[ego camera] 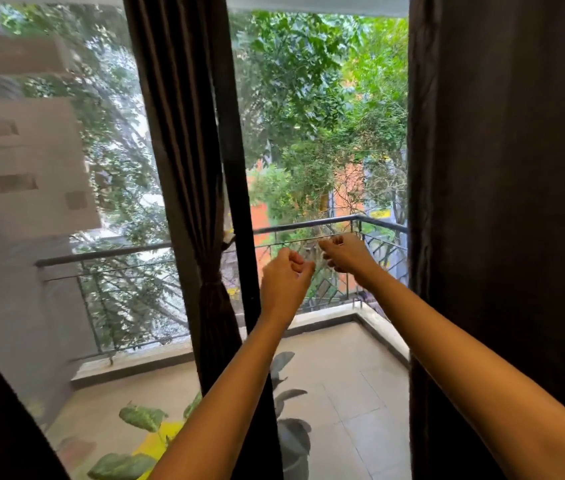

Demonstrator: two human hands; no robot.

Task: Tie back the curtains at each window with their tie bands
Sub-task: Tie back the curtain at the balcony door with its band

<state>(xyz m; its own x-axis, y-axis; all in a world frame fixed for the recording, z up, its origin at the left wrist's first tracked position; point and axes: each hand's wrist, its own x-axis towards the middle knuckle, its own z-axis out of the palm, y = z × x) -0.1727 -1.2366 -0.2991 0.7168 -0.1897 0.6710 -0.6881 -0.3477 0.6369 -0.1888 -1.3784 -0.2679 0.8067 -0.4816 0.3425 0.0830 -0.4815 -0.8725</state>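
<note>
Hovering near tied curtain (184, 133): left hand (286, 275), right hand (346, 252) (curled).

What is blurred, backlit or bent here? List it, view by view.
Head view: outside daylight backlights everything, so the right curtain and the tied curtain go near black; head view: the building at left looks hazy and smeared; head view: the wide lens slants the window frame; head view: the left hand and right hand are fairly sharp.
</note>
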